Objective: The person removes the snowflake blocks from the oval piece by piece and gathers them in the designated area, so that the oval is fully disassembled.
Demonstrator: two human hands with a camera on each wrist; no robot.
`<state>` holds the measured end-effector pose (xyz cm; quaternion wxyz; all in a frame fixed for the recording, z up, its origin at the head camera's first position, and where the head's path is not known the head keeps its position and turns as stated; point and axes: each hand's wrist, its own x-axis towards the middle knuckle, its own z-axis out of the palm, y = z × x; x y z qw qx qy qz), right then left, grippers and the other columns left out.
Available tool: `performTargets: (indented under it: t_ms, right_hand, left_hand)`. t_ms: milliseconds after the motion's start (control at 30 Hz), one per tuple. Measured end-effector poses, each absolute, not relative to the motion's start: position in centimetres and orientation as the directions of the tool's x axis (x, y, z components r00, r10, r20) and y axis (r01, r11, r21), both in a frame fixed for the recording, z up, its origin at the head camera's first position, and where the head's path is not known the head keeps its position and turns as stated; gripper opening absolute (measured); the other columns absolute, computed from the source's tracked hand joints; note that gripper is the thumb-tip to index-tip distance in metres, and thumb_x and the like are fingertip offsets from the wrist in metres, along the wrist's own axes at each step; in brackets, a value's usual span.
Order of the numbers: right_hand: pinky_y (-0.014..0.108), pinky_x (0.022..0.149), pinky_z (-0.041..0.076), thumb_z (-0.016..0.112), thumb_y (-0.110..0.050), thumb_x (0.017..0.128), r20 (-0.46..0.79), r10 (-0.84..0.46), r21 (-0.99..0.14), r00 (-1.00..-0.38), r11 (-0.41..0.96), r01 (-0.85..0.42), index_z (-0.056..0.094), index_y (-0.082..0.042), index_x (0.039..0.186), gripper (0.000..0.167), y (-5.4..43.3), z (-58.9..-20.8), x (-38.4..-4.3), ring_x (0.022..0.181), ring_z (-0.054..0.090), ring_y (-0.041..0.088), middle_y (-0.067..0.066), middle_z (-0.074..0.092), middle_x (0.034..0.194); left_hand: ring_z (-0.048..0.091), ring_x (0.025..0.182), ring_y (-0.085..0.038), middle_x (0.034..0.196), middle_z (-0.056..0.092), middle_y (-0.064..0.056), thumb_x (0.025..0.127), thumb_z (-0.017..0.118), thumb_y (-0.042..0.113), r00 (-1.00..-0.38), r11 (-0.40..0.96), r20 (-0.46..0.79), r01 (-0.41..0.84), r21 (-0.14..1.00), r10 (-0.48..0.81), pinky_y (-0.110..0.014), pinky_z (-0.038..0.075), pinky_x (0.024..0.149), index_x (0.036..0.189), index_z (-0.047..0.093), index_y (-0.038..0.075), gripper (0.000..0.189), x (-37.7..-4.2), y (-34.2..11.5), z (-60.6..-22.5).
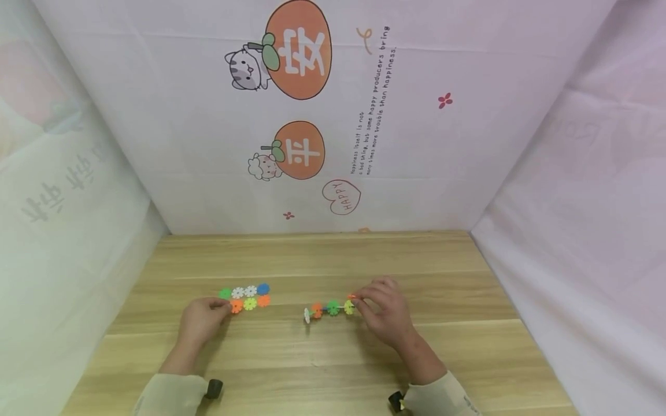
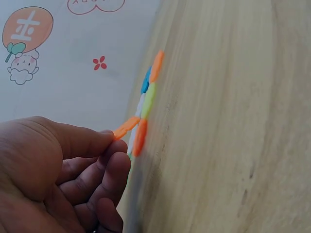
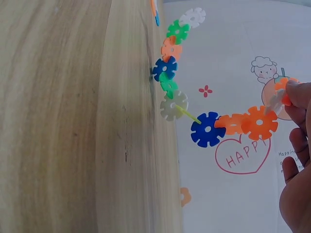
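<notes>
My left hand [image 1: 204,318] pinches an orange notched plastic disc [image 2: 126,128] between thumb and forefinger, just above a group of similar discs on the table. That group shows a green disc [image 1: 225,293], white ones, a blue disc [image 1: 263,288], a yellow-green disc [image 1: 250,303] and orange ones. Further right, my right hand [image 1: 384,312] pinches the orange end disc [image 3: 283,86] of a chain of interlocked discs. In the right wrist view the chain runs through orange, a dark blue disc [image 3: 208,129], clear, green and orange to a white disc [image 3: 193,17] at its far end.
The discs lie on a wood-grain table [image 1: 312,370]. A white printed cloth [image 1: 416,173] stands upright behind it, with cloth walls left and right. Black straps with small dark blocks [image 1: 214,389] sit at both wrists.
</notes>
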<state>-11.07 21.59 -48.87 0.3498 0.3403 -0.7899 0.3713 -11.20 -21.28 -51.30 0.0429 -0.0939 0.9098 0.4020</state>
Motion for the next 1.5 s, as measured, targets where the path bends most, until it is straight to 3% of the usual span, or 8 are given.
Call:
performTargets:
  t_ms: [233, 467, 600, 767, 1033, 1167, 1367, 1500]
  right_hand:
    - [0.035, 0.085, 0.043, 0.081, -0.015, 0.091, 0.803, -0.284, -0.340, -0.524, 0.503, -0.794, 0.079, -0.015, 0.090, 0.003, 21.5, -48.8, -11.1, 0.087, 0.061, 0.017, -0.006, 0.075, 0.089]
    - [0.035, 0.085, 0.043, 0.078, -0.020, 0.095, 0.805, -0.281, -0.345, -0.523, 0.495, -0.798, 0.079, -0.014, 0.090, 0.008, 21.5, -48.8, -11.1, 0.087, 0.061, 0.017, -0.006, 0.075, 0.089]
    - [0.035, 0.086, 0.043, 0.081, -0.014, 0.090, 0.804, -0.287, -0.341, -0.520, 0.493, -0.800, 0.079, -0.014, 0.089, 0.003, 21.3, -48.7, -11.1, 0.087, 0.061, 0.017, -0.006, 0.075, 0.088]
    - [0.037, 0.086, 0.044, 0.085, -0.003, 0.081, 0.804, -0.289, -0.343, -0.519, 0.488, -0.803, 0.078, -0.012, 0.088, 0.013, 21.2, -48.6, -11.0, 0.086, 0.061, 0.017, -0.006, 0.075, 0.088]
    - [0.038, 0.086, 0.044, 0.081, -0.013, 0.091, 0.816, -0.291, -0.330, -0.500, 0.475, -0.815, 0.078, -0.012, 0.089, 0.003, 21.1, -48.7, -11.2, 0.085, 0.061, 0.017, -0.005, 0.076, 0.089]
    - [0.038, 0.086, 0.044, 0.078, -0.017, 0.095, 0.821, -0.292, -0.324, -0.490, 0.469, -0.822, 0.079, -0.012, 0.090, 0.007, 21.0, -48.7, -11.2, 0.083, 0.062, 0.017, -0.005, 0.076, 0.089]
    - [0.038, 0.086, 0.044, 0.078, -0.016, 0.095, 0.822, -0.293, -0.325, -0.489, 0.463, -0.824, 0.079, -0.012, 0.091, 0.005, 20.9, -48.6, -11.1, 0.083, 0.062, 0.016, -0.004, 0.076, 0.089]
    - [0.039, 0.086, 0.044, 0.078, -0.015, 0.094, 0.823, -0.293, -0.322, -0.486, 0.463, -0.825, 0.080, -0.012, 0.092, 0.004, 20.8, -48.5, -11.1, 0.083, 0.062, 0.017, -0.003, 0.076, 0.090]
  left_hand:
    - [0.068, 0.087, -0.022, 0.096, 0.076, -0.006, 0.101, 0.066, 0.029, -0.978, 0.672, -0.157, -0.207, 0.711, -0.135, -0.035, 0.054, 0.066, 0.112, 0.077, 0.001, 0.033, -11.6, -21.6, -51.7]
    - [0.066, 0.081, -0.020, 0.089, 0.075, -0.002, 0.100, 0.066, 0.029, -0.979, 0.685, -0.153, -0.202, 0.700, -0.133, -0.034, 0.052, 0.063, 0.109, 0.077, 0.000, 0.032, -11.9, -21.7, -51.8]
    - [0.066, 0.079, -0.019, 0.087, 0.075, -0.001, 0.099, 0.067, 0.029, -0.982, 0.697, -0.142, -0.191, 0.691, -0.128, -0.034, 0.051, 0.063, 0.107, 0.078, 0.001, 0.032, -11.9, -21.8, -51.9]
    - [0.065, 0.079, -0.019, 0.085, 0.074, -0.001, 0.098, 0.067, 0.030, -0.983, 0.705, -0.131, -0.181, 0.686, -0.125, -0.034, 0.051, 0.064, 0.105, 0.079, 0.002, 0.032, -12.0, -21.9, -52.0]
    - [0.066, 0.082, -0.020, 0.085, 0.075, 0.001, 0.099, 0.068, 0.035, -0.983, 0.700, -0.134, -0.183, 0.690, -0.124, -0.035, 0.051, 0.066, 0.106, 0.078, 0.003, 0.035, -12.0, -21.9, -51.9]
    - [0.067, 0.086, -0.022, 0.089, 0.076, -0.003, 0.100, 0.066, 0.036, -0.985, 0.692, -0.121, -0.171, 0.701, -0.120, -0.037, 0.053, 0.068, 0.110, 0.077, 0.001, 0.038, -12.0, -21.6, -51.8]
    - [0.069, 0.095, -0.026, 0.107, 0.076, -0.012, 0.100, 0.069, 0.036, -0.991, 0.672, -0.055, -0.121, 0.731, -0.118, -0.039, 0.057, 0.075, 0.113, 0.076, 0.002, 0.037, -12.1, -20.4, -51.6]
    - [0.069, 0.091, -0.024, 0.103, 0.077, -0.010, 0.099, 0.070, 0.036, -0.995, 0.663, -0.021, -0.081, 0.744, -0.098, -0.037, 0.056, 0.072, 0.110, 0.077, 0.005, 0.034, -12.4, -19.4, -51.0]
